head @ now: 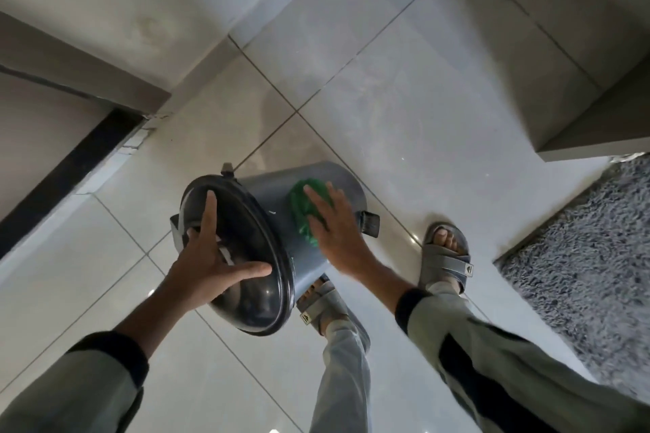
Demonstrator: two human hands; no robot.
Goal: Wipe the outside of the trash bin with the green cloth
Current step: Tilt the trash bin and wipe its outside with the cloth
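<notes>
I am tilting the light, stiff grey plastic trash bin (267, 218) off the tiled floor, left hand (207, 267) spread across its slippery black lid (246, 292), right hand (334, 225) flat, pressing the soft green cloth (302, 200) against its side

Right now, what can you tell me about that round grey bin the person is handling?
The round grey plastic trash bin is tipped over, its black-rimmed lid end facing the camera, above the pale tiled floor. A black foot pedal juts from its base end. The left hand spreads over the lid; the right hand presses a crumpled green cloth flat against its side wall.
</notes>
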